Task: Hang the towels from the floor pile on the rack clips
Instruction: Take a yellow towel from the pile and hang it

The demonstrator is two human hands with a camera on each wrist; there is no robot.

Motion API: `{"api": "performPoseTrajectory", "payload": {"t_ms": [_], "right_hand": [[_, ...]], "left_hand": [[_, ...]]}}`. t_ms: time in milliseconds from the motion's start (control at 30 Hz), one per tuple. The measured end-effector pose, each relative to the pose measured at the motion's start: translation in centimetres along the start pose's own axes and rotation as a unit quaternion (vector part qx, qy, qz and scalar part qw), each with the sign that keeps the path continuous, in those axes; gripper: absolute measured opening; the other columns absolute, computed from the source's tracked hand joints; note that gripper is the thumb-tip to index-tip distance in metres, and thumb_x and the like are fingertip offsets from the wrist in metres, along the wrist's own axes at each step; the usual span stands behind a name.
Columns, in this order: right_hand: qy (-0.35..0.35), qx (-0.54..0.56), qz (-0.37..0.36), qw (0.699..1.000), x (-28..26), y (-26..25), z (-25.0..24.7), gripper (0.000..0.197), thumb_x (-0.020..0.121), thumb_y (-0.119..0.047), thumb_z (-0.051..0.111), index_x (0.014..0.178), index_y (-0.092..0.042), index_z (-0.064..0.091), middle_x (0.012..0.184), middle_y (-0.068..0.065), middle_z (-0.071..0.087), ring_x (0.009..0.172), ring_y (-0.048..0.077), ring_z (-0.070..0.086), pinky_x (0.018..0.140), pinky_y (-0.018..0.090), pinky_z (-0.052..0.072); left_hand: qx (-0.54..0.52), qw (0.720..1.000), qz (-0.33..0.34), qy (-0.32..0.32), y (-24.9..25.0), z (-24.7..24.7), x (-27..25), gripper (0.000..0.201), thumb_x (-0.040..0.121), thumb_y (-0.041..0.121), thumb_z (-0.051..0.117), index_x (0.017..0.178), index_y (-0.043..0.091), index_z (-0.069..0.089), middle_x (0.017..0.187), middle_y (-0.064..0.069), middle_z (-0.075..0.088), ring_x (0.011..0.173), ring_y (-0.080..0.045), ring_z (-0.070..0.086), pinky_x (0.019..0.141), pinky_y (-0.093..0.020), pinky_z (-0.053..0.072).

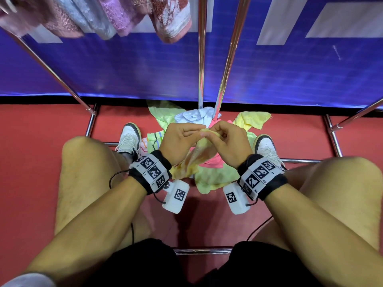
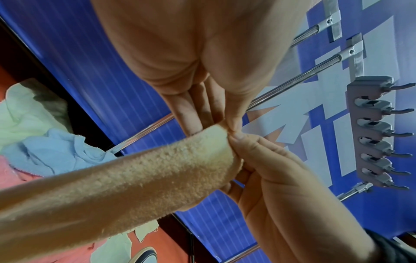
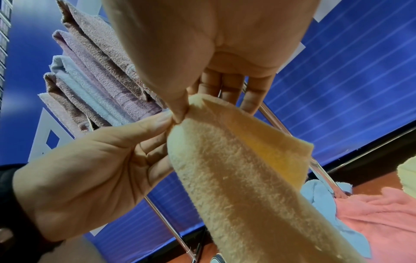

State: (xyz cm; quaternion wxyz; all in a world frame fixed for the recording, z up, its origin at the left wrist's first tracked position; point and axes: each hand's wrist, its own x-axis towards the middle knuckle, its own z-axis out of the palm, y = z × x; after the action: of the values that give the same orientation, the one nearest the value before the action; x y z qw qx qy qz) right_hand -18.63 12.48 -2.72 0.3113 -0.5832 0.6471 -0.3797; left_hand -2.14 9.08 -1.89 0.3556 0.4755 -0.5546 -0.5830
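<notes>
Person crouches over the red floor (image 1: pixel 41 129), knees apart, both hands low in front. Far upper left, hung towels (image 1: pixel 97 15) in pink, grey-blue, mauve and rust dangle from the rack; the right wrist view shows them bunched side by side. Chrome rack poles (image 1: pixel 228 50) run down to the floor frame, blue banner (image 1: pixel 124 69) behind. Left hand (image 1: pixel 180 139) pinches the top edge of the yellow towel (image 1: pixel 199 154) between thumb and fingertips, remaining fingers fairly straight. Right hand (image 1: pixel 228 141) pinches the same edge right beside it, thumbs nearly touching, other fingers loosely extended behind the cloth. The yellow towel hangs from both hands in a folded strip, lower end trailing onto the floor pile (image 1: pixel 209 179). The pile sits between the two sneakers (image 1: pixel 128 139): light green, white-blue, pink, striped and pale yellow cloths jumbled together at the foot of the poles. To the right, left wrist view shows a grey clip bar (image 2: pixel 373 131) with a row of clips, all unloaded, well apart from the hands.
</notes>
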Motion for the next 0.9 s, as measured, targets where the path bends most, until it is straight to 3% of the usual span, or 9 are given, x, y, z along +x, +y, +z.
{"api": "performPoseTrajectory", "payload": {"t_ms": [67,200,300,400,567,667,733,833,900], "right_hand": [[-0.004,-0.003,-0.009,1.000,0.0,-0.2,-0.2,0.031,0.086,-0.044,0.069,0.074,-0.017,0.060,0.062,0.004,0.059,0.061,0.017,0.052,0.061,0.037,0.048],[-0.051,-0.073,-0.019,0.996,0.2,-0.1,-0.7,0.031,0.087,-0.038,0.069,0.071,-0.014,0.058,0.056,-0.002,0.048,0.057,0.017,0.043,0.058,0.036,0.038],[-0.125,-0.168,-0.003,0.978,0.4,0.2,-1.1,0.043,0.090,-0.038,0.065,0.060,-0.016,0.042,0.054,-0.003,0.037,0.054,0.017,0.035,0.057,0.033,0.024],[-0.151,-0.217,-0.024,0.964,0.3,0.6,-1.0,0.045,0.092,-0.037,0.062,0.059,-0.026,0.034,0.061,0.001,0.044,0.067,0.026,0.043,0.064,0.034,0.029],[-0.096,-0.253,-0.091,0.959,0.1,1.2,-1.0,0.029,0.086,-0.024,0.070,0.062,-0.012,0.058,0.088,0.012,0.050,0.088,0.035,0.050,0.080,0.038,0.043],[-0.058,-0.284,-0.092,0.953,0.5,1.7,-1.1,0.025,0.084,-0.028,0.069,0.069,-0.009,0.071,0.104,0.013,0.053,0.099,0.039,0.051,0.085,0.045,0.045],[-0.097,-0.340,-0.036,0.935,0.7,1.7,-1.5,0.033,0.090,-0.041,0.063,0.079,-0.012,0.075,0.116,0.008,0.059,0.109,0.035,0.051,0.087,0.043,0.042],[-0.139,-0.321,0.025,0.936,0.9,1.4,-2.4,0.045,0.095,-0.047,0.054,0.085,-0.008,0.074,0.089,0.013,0.070,0.081,0.033,0.059,0.069,0.035,0.041],[-0.102,-0.270,0.018,0.957,1.0,1.3,-2.9,0.043,0.094,-0.042,0.058,0.082,-0.004,0.074,0.078,0.016,0.069,0.073,0.035,0.058,0.067,0.036,0.044]], "left_hand": [[0.010,1.000,0.021,0.001,0.0,-0.2,0.1,0.019,0.087,0.006,0.071,0.093,0.024,0.074,0.088,-0.005,0.077,0.088,-0.024,0.072,0.082,-0.043,0.060],[-0.009,0.998,0.053,0.017,0.6,-0.9,0.5,0.019,0.091,-0.002,0.063,0.097,0.015,0.071,0.082,0.003,0.075,0.079,-0.012,0.071,0.076,-0.031,0.059],[-0.003,0.995,0.080,0.059,1.0,-2.0,1.2,0.012,0.088,0.010,0.061,0.096,0.016,0.069,0.076,0.004,0.071,0.071,-0.007,0.065,0.070,-0.028,0.056],[0.021,0.991,0.102,0.088,0.8,-2.8,1.5,0.012,0.086,0.015,0.059,0.094,0.020,0.067,0.070,-0.003,0.060,0.065,-0.011,0.053,0.067,-0.032,0.047],[0.036,0.990,0.093,0.099,0.2,-2.9,1.5,0.015,0.087,0.015,0.055,0.093,0.024,0.066,0.063,0.011,0.061,0.065,-0.012,0.052,0.067,-0.035,0.045],[0.045,0.989,0.099,0.101,0.0,-3.1,1.4,0.016,0.087,0.015,0.055,0.093,0.025,0.066,0.070,-0.003,0.061,0.069,-0.018,0.053,0.067,-0.037,0.044],[0.045,0.986,0.102,0.122,-0.2,-3.5,1.4,0.015,0.087,0.015,0.054,0.092,0.025,0.065,0.071,-0.005,0.060,0.068,-0.019,0.052,0.066,-0.037,0.043],[0.056,0.983,0.094,0.146,-0.4,-4.1,1.6,0.016,0.086,0.015,0.054,0.091,0.026,0.065,0.072,-0.011,0.057,0.067,-0.021,0.049,0.065,-0.036,0.040],[0.065,0.983,0.087,0.147,-0.5,-4.1,1.6,0.017,0.086,0.015,0.053,0.090,0.026,0.064,0.070,-0.011,0.055,0.065,-0.020,0.045,0.061,-0.031,0.037]]}}
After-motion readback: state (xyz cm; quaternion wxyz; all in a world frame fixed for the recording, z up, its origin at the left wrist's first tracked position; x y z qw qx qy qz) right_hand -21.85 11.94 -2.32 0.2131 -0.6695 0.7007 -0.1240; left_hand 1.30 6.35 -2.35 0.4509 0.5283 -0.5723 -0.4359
